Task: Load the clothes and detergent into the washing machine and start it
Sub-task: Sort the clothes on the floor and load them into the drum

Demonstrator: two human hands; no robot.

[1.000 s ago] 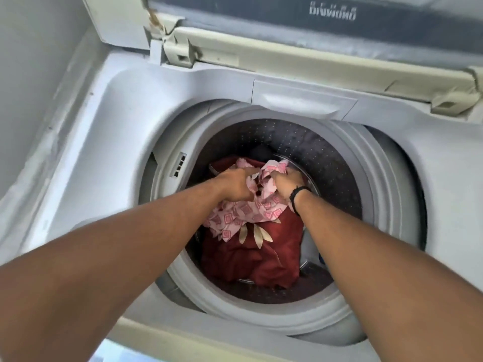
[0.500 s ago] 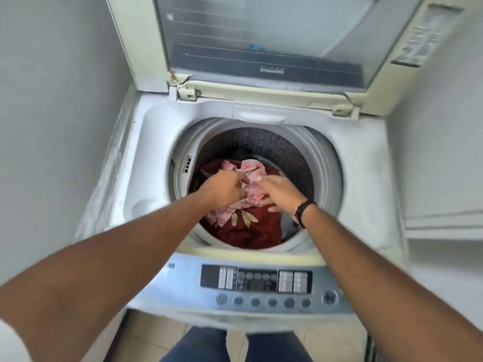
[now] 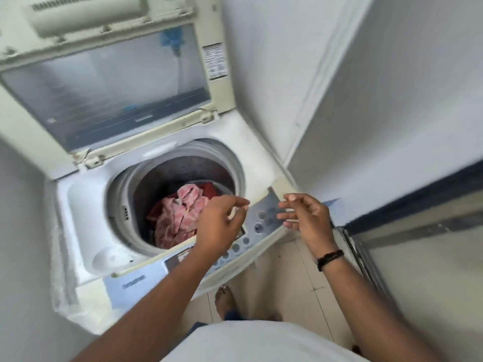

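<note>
Your washing machine [image 3: 86, 205] stood with its lid [image 3: 104, 84] tipped up and back, its round drum mouth facing upward, and the pink patterned cloth [image 3: 180, 215] lay bunched inside on a dark red garment [image 3: 209, 188]. Your left hand [image 3: 219, 226] hung over the drum's near rim and your right hand [image 3: 305, 218] above the control panel [image 3: 261, 220], both with fingers loose and holding nothing. A white wall [image 3: 392, 100] stood close on the right, your bare foot [image 3: 224, 300] on the tiled floor [image 3: 287, 283] below.

Black wristband [image 3: 329, 259] on right wrist; white shirt [image 3: 261, 343]; barefoot.
</note>
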